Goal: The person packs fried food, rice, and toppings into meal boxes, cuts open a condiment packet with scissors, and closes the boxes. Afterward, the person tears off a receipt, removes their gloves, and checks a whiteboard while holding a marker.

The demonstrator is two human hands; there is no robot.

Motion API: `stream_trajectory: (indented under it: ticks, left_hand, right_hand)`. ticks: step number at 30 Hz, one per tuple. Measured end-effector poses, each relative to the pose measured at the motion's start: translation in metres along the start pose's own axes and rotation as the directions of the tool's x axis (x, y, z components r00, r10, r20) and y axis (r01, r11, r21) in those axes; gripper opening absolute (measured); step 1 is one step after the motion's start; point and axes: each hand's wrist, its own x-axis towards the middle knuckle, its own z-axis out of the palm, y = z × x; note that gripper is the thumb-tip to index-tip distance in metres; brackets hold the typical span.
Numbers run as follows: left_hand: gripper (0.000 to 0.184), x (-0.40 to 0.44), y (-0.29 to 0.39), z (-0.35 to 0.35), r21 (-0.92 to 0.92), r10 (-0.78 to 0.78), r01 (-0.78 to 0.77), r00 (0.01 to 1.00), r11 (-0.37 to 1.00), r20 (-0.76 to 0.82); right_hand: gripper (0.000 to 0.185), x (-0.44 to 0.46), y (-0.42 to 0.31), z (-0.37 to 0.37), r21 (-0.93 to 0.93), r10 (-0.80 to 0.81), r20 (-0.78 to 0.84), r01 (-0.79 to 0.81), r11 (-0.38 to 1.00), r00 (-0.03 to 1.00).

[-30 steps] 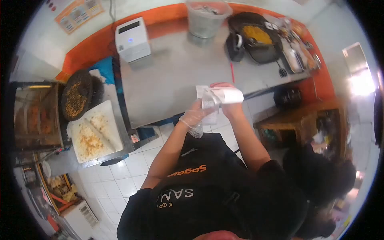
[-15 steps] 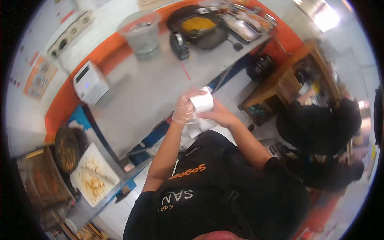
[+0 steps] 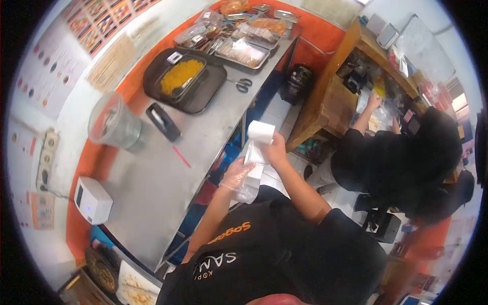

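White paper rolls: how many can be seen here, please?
1: the white paper roll, held in the right hand, beside the left hand. Others may be hidden.

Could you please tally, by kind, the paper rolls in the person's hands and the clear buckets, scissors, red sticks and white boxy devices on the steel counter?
Paper roll: 1
Clear bucket: 1
Scissors: 1
Red stick: 1
White boxy device: 1
Total: 5

Tray [image 3: 215, 81] on tbl [image 3: 147, 198], bucket [image 3: 127, 131] L, roll [image 3: 262, 131] R
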Motion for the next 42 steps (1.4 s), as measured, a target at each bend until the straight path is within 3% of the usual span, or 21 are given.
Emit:
stream_trajectory:
  ticks: [1,3,9,11,12,14,15,16,17,21,23,25,28,29,30,31,33,36,37,38,42]
  left_hand:
    - [0.036,0.016,0.010,0.004,0.017,-0.011,0.011,1.000,1.000,0.005]
    - [0.036,0.046,0.028,0.009,-0.013,0.046,-0.048,0.990,0.999,-0.134]
    - [0.045,0.120,0.072,-0.004,-0.174,0.098,-0.145,0.963,0.974,-0.251]
    - [0.052,0.150,0.055,-0.021,0.222,0.375,-0.335,0.910,0.916,-0.175]
    - [0.052,0.157,0.054,-0.023,0.213,0.362,-0.324,0.916,0.922,-0.172]
    - [0.051,0.164,0.058,-0.028,0.879,0.731,-0.284,0.675,0.383,-0.100]
    - [0.051,0.166,0.064,-0.029,0.875,0.724,-0.294,0.684,0.384,-0.089]
    - [0.050,0.173,0.071,-0.028,0.485,0.373,-0.220,0.895,0.846,-0.245]
    - [0.048,0.183,0.076,-0.024,-0.045,-0.047,0.041,0.987,0.998,-0.156]
    - [0.038,0.237,0.083,-0.015,-0.059,0.070,-0.081,0.983,0.995,-0.172]
    - [0.036,0.277,0.083,-0.013,-0.009,0.070,-0.073,0.983,0.997,-0.170]
    - [0.033,0.326,0.081,-0.009,0.034,0.067,-0.063,0.983,0.997,-0.171]
    - [0.042,0.393,0.087,0.011,0.168,0.112,-0.108,0.994,0.980,-0.012]
    - [0.048,0.405,0.099,0.027,0.404,0.193,-0.160,0.980,0.901,-0.042]
    - [0.055,0.423,0.106,0.040,0.618,0.281,-0.193,0.959,0.762,-0.047]
    - [0.065,0.440,0.102,0.043,0.544,0.243,-0.177,0.969,0.820,-0.051]
    - [0.055,0.463,0.121,0.051,0.602,0.379,-0.323,0.925,0.730,0.037]
    - [0.026,0.464,0.166,0.061,0.755,0.069,0.049,0.990,0.654,-0.124]
    - [0.020,0.456,0.164,0.045,0.795,0.225,-0.159,0.974,0.586,0.028]
    - [0.023,0.441,0.166,0.032,0.860,0.199,-0.118,0.980,0.496,0.020]
    - [0.029,0.425,0.159,-0.013,0.868,0.005,0.395,0.909,0.300,-0.416]
  right_hand:
    - [0.029,0.020,0.010,-0.012,0.014,0.004,-0.015,-0.003,1.000,1.000]
    - [0.026,0.056,0.024,-0.032,-0.328,-0.375,0.157,0.406,0.853,0.914]
    - [0.024,0.096,0.079,-0.024,-0.267,-0.078,0.257,0.148,0.952,0.963]
    - [0.024,0.105,0.079,-0.014,-0.130,0.075,0.272,-0.041,0.991,0.959]
    - [0.024,0.109,0.076,-0.011,-0.134,0.157,0.302,-0.122,0.984,0.940]
    - [0.025,0.113,0.055,-0.003,-0.102,0.323,0.330,-0.307,0.946,0.887]
    - [0.025,0.113,0.057,0.000,-0.100,0.328,0.313,-0.312,0.945,0.891]
    - [0.026,0.119,0.057,-0.001,-0.009,0.392,0.270,-0.405,0.914,0.879]
    - [0.027,0.129,0.051,-0.005,0.079,0.455,0.236,-0.484,0.872,0.859]
    - [0.038,0.161,0.026,-0.016,0.496,0.545,0.092,-0.513,0.701,0.833]
    - [0.038,0.185,0.019,-0.034,0.540,0.550,0.199,-0.559,0.629,0.811]
    - [0.039,0.214,0.034,-0.055,-0.021,0.306,0.103,-0.305,0.952,0.946]
    - [0.040,0.280,0.048,-0.095,0.121,0.417,0.036,-0.418,0.900,0.908]
    - [0.040,0.305,0.065,-0.115,0.126,0.423,0.032,-0.424,0.897,0.905]
    - [0.040,0.334,0.094,-0.139,0.162,0.406,-0.127,-0.385,0.909,0.905]
    - [0.040,0.363,0.129,-0.167,0.190,0.384,-0.283,-0.340,0.921,0.879]
    - [0.027,0.434,0.223,-0.242,-0.120,0.147,-0.640,-0.288,0.950,0.754]
    - [0.011,0.544,0.298,-0.335,-0.312,-0.070,-0.847,-0.386,0.868,0.527]
    - [0.008,0.581,0.315,-0.360,-0.451,-0.215,-0.827,-0.383,0.806,0.519]
    - [0.006,0.617,0.335,-0.381,-0.573,-0.348,-0.784,-0.384,0.724,0.515]
    - [0.010,0.748,0.431,-0.447,-0.683,-0.426,-0.710,-0.401,0.611,0.561]
